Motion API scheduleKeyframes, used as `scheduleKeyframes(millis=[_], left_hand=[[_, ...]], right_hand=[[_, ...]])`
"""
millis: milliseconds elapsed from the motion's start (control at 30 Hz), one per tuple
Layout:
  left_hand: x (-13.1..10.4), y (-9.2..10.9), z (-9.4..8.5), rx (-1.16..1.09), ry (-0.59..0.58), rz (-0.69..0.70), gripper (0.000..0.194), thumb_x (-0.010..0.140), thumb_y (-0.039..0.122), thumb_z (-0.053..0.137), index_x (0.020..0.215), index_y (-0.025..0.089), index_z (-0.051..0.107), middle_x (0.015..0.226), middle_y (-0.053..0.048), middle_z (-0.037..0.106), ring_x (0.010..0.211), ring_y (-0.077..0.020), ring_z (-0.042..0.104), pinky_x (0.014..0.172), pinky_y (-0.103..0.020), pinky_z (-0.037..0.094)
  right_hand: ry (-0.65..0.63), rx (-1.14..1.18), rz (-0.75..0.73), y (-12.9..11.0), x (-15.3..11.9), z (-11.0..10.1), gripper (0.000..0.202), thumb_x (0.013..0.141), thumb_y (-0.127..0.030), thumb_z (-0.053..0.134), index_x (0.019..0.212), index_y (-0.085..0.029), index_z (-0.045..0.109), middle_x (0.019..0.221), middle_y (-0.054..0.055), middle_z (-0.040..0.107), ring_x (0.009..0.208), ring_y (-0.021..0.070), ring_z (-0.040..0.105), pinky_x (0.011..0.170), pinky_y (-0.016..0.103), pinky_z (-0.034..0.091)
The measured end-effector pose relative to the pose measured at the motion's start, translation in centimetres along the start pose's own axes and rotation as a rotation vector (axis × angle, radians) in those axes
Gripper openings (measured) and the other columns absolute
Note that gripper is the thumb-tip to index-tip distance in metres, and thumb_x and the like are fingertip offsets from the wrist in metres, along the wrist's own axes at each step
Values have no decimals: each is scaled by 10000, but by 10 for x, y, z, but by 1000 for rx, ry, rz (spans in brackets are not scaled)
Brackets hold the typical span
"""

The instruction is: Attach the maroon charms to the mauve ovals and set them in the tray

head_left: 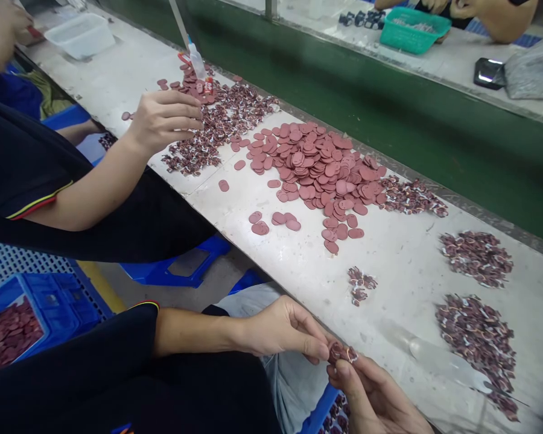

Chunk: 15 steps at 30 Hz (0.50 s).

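Observation:
Near the table's front edge, my left hand (294, 331) pinches a small dark-red piece (341, 353) between thumb and fingertips. My right hand (375, 395) grips the same piece from the other side, its thumb pressed against it. White and orange bits show on the piece; the fingers hide part of it. Just beyond my hands is a little cluster of similar dark-red pieces (360, 283). A clear squeeze bottle (447, 361) with a thin needle tip lies on its side to the right of my right hand.
A large heap of reddish oval discs (317, 166) covers the table's middle. Piles of small dark pieces (477, 337) lie at right. On the left, a co-worker's hand (167, 120) hovers over another pile. Blue crates (49, 313) stand below; a green basket (414, 30) sits across the divider.

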<state>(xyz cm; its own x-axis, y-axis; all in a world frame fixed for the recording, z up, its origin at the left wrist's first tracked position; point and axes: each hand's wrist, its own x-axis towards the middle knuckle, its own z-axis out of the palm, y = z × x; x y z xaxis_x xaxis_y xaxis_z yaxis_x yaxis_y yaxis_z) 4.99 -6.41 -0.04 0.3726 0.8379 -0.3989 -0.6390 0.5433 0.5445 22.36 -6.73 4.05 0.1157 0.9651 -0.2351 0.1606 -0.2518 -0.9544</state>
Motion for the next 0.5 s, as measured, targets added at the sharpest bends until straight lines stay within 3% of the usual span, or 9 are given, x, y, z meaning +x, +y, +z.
scheduleKeyframes(millis=[233, 400, 500], left_hand=[[-1, 8, 0, 6, 3, -2, 303, 572, 333, 1000, 744, 145, 836, 954, -134, 821, 750, -119, 718, 681, -222, 563], [2, -1, 2, 50, 8, 40, 297, 597, 369, 988, 743, 162, 833, 959, -127, 821, 794, -144, 741, 708, -239, 571], [1, 2, 1, 146, 0, 85, 324, 637, 451, 957, 815, 204, 846, 1072, -118, 814, 889, -177, 768, 771, -264, 588]], right_hand=[[38, 22, 16, 5, 2, 3, 273, 561, -296, 928, 810, -274, 817, 691, 42, 811, 500, 191, 718, 494, 219, 611], [117, 90, 56, 16, -3, 5, 321, 532, -344, 949, 808, -271, 802, 643, 13, 793, 474, 174, 697, 502, 221, 612], [95, 84, 127, 31, -8, -7, 374, 632, -452, 911, 926, -260, 782, 720, -19, 807, 550, 143, 716, 549, 229, 629]])
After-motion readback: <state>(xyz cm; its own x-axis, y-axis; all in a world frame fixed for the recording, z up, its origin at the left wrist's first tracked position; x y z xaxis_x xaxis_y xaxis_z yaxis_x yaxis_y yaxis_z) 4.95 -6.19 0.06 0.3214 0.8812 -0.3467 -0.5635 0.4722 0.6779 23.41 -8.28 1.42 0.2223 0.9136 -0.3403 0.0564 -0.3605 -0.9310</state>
